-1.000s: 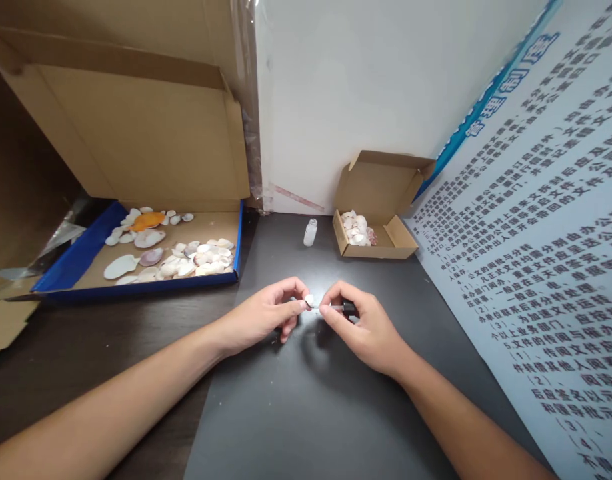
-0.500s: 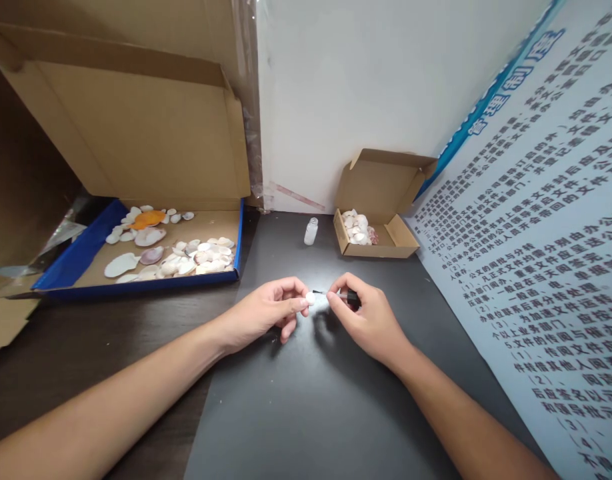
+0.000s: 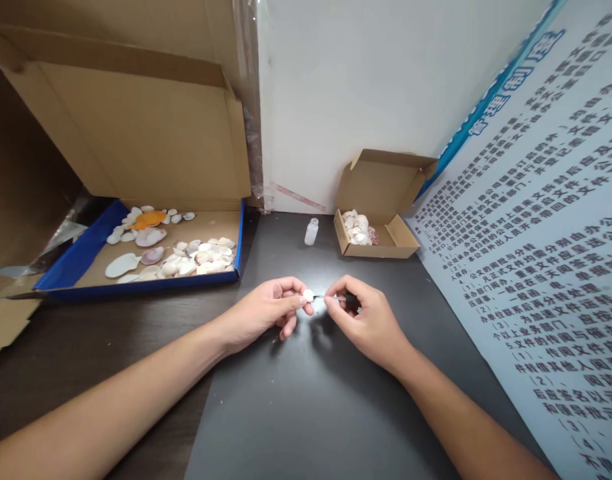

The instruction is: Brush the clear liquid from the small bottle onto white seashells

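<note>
Between thumb and fingers, my left hand [image 3: 273,307] pinches a small white shell [image 3: 309,295]. My right hand [image 3: 361,317] is closed around a small brush with a black cap [image 3: 353,303]; its thin tip points left and reaches the shell's right edge. Whether the tip touches the shell is too small to tell. Both hands are just above the dark grey mat [image 3: 286,413]. Beyond them a small uncapped bottle [image 3: 311,232] of whitish content stands upright.
At the left, an open blue-edged cardboard box [image 3: 221,275] holds many shells and an orange one [image 3: 150,220]. A smaller open carton [image 3: 381,251] with shells stands at the back right. A white wall is behind, a printed poster [image 3: 536,233] at the right.
The brush tip has moved slightly left and down, close to the shell's edge. The shell has tilted a little and shows more of its face. My right hand has shifted slightly left.
</note>
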The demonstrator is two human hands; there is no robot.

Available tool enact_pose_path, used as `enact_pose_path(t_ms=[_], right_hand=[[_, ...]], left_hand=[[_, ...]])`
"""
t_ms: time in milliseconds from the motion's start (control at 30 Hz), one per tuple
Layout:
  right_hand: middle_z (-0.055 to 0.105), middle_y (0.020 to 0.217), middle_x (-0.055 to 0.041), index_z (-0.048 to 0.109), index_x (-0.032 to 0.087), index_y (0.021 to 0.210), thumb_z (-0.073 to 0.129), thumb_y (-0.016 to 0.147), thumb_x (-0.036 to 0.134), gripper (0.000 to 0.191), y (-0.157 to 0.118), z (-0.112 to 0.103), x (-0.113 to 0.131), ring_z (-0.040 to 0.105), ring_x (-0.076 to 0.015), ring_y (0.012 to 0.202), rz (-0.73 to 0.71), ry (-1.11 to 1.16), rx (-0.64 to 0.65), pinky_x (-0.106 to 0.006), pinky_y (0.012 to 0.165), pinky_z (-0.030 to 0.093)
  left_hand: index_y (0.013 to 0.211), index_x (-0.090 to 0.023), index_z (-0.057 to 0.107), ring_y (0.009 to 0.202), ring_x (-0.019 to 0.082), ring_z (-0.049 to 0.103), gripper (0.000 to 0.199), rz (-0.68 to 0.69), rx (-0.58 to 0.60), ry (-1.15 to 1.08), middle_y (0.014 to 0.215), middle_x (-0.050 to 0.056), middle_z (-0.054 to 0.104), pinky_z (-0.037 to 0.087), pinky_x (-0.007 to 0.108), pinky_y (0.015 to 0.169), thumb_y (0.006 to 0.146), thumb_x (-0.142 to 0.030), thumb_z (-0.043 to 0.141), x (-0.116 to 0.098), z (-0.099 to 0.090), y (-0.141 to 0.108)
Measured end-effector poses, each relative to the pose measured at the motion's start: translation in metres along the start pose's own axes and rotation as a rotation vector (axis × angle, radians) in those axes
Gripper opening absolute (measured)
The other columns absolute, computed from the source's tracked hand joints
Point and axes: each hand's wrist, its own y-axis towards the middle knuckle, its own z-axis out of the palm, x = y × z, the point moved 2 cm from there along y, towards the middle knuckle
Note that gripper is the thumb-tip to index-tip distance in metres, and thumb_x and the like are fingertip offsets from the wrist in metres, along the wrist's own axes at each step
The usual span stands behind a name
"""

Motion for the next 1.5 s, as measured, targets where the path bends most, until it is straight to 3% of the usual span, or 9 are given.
enact_pose_path(t_ms=[67, 233, 367, 733, 1000, 1500], right_hand=[[0.049, 0.064, 0.0037, 0.058, 0.019, 0.079, 0.058, 0.086, 0.023, 0.008, -0.0001, -0.0002, -0.0012, 0.045, -0.0115, 0.056, 0.014, -0.015, -0.04, -0.024, 0.055, 0.036], [0.048, 0.064, 0.0043, 0.058, 0.02, 0.081, 0.057, 0.085, 0.022, 0.005, 0.0001, 0.0037, -0.0027, 0.045, -0.0112, 0.056, -0.01, 0.036, 0.032, -0.023, 0.054, 0.035], [0.046, 0.063, 0.0047, 0.057, 0.02, 0.079, 0.057, 0.085, 0.021, 0.006, -0.0004, 0.0023, -0.0031, 0.044, -0.0112, 0.056, 0.001, -0.007, -0.028, -0.023, 0.054, 0.035], [0.045, 0.063, 0.0047, 0.058, 0.02, 0.081, 0.058, 0.086, 0.023, 0.006, -0.0007, 0.0016, -0.003, 0.043, -0.0114, 0.055, 0.0, 0.017, -0.011, -0.023, 0.053, 0.036], [0.06, 0.072, -0.0001, 0.062, 0.02, 0.082, 0.058, 0.09, 0.025, 0.01, -0.0003, 0.0012, -0.0029, 0.053, -0.0142, 0.063, -0.024, -0.02, -0.012, -0.025, 0.059, 0.04], [0.062, 0.071, -0.0005, 0.062, 0.019, 0.078, 0.056, 0.093, 0.029, 0.019, -0.0003, 0.0027, -0.0028, 0.055, -0.015, 0.065, -0.008, -0.104, 0.016, -0.026, 0.061, 0.038]], left_hand=[[0.092, -0.016, 0.055, 0.044, 0.004, 0.051, 0.027, -0.001, -0.013, 0.006, 0.082, 0.0, 0.066, 0.036, 0.019, 0.044, 0.083, -0.036, 0.07, 0.0002, -0.0002, 0.0001], [0.092, -0.016, 0.056, 0.046, 0.004, 0.046, 0.028, 0.019, -0.032, -0.003, 0.08, 0.0, 0.064, 0.037, 0.019, 0.045, 0.082, -0.038, 0.071, -0.0004, 0.0003, -0.0007], [0.092, -0.016, 0.057, 0.048, 0.004, 0.043, 0.028, 0.02, -0.051, -0.012, 0.08, 0.0, 0.064, 0.037, 0.019, 0.046, 0.081, -0.038, 0.071, 0.0002, -0.0001, -0.0008], [0.089, -0.015, 0.059, 0.048, 0.005, 0.042, 0.022, 0.006, -0.044, -0.053, 0.077, 0.0, 0.062, 0.037, 0.02, 0.047, 0.082, -0.034, 0.069, -0.0012, 0.0007, -0.0014], [0.085, -0.015, 0.059, 0.047, 0.004, 0.042, 0.024, 0.005, -0.038, -0.08, 0.069, -0.002, 0.058, 0.035, 0.02, 0.047, 0.08, -0.035, 0.071, 0.0008, -0.0003, -0.0008], [0.088, -0.016, 0.057, 0.048, 0.004, 0.041, 0.025, 0.018, -0.027, -0.046, 0.066, -0.004, 0.055, 0.034, 0.019, 0.048, 0.082, -0.037, 0.07, 0.0021, -0.0026, 0.0003]])
